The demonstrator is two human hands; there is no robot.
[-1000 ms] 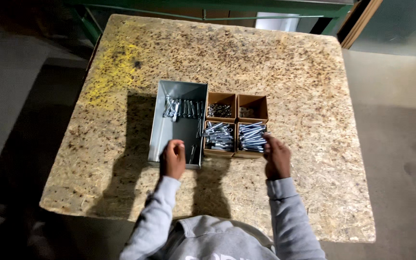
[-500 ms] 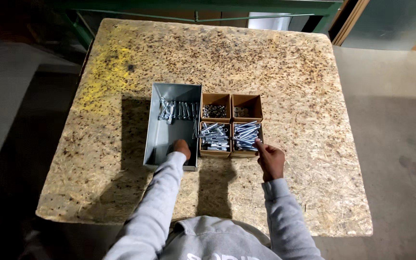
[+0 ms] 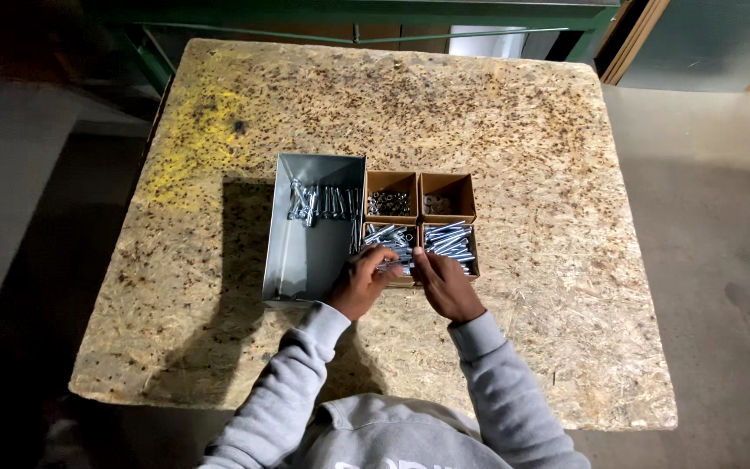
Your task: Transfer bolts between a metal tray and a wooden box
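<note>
My left hand [image 3: 359, 282] and my right hand [image 3: 446, 285] meet over the near-left cardboard box [image 3: 390, 236], which is full of silver bolts. Both pinch a silver bolt [image 3: 397, 265] between their fingertips, just above that box's near edge. A second box of bolts [image 3: 451, 241] sits to its right. Behind them are a box of small nuts [image 3: 390, 201] and a box with a few small metal parts [image 3: 445, 200]. A grey metal bin [image 3: 305, 256] lies left of the boxes, with several bolts [image 3: 321, 201] at its far end.
Everything rests on a chipboard tabletop [image 3: 549, 174] with a yellow paint patch [image 3: 191, 143] at the far left. A green metal frame [image 3: 349, 13] runs behind the table. Concrete floor [image 3: 705, 226] lies to the right. My grey sleeves reach in from the near edge.
My left hand left the bin's near corner and moved right. My right hand moved left from the near-right box. Both now meet over the near-left box.
</note>
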